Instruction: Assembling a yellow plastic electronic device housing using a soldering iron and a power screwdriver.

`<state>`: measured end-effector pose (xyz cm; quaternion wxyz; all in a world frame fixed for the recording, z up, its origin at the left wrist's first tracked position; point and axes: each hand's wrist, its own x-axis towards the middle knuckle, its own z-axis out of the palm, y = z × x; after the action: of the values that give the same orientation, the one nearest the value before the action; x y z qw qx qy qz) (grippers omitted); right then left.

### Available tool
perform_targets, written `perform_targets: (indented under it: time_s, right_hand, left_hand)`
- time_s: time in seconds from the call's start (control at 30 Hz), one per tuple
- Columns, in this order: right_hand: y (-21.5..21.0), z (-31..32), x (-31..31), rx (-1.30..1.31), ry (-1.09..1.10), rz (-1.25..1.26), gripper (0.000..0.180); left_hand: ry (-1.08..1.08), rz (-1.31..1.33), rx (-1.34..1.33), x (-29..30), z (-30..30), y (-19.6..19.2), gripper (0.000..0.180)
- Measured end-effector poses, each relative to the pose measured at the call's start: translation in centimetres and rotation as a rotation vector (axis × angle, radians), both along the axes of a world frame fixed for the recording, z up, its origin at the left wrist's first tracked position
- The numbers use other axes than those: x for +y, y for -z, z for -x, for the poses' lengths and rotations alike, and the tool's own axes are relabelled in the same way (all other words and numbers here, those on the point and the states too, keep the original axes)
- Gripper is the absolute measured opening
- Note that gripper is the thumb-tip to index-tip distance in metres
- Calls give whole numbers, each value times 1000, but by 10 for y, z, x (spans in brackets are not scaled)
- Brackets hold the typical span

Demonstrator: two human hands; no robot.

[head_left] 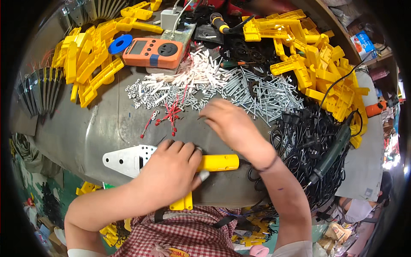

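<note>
Near the front edge of the table, my left hand [173, 165] is closed over the joint between a tapered silver metal plate [124, 161] with holes and a yellow plastic handle [220, 162]. The plate sticks out to the left and the handle to the right; another yellow part [183, 203] shows below my hand, and the joint itself is hidden. A whitish wrap covers one fingertip of that hand. My right hand [233, 126] is over the table just in front of the pile of screws [248, 92], fingers bent together. Anything between its fingertips is too small to make out.
Red-tipped wire pieces [172, 113], small nuts [147, 96] and white sleeves [205, 64] lie beyond my hands. Yellow handle halves are heaped at left [92, 55] and right [325, 68]. An orange meter [152, 53] stands behind; black cords [295, 150] and a green electric screwdriver [334, 150] are at right.
</note>
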<state>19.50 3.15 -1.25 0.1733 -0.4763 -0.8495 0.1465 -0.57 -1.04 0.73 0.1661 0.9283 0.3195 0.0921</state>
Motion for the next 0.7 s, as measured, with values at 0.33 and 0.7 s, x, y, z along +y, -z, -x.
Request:
perform_targets:
  time_s: [0.33, 0.7]
  right_hand:
    - [16, -5, -3, 137, 195, -19, 15]
    - [-34, 9, -64, 722, 314, 654, 12]
  left_hand:
    - [65, -249, -125, 90, -24, 34, 19]
    - [-177, 127, -328, 61, 14, 7, 24]
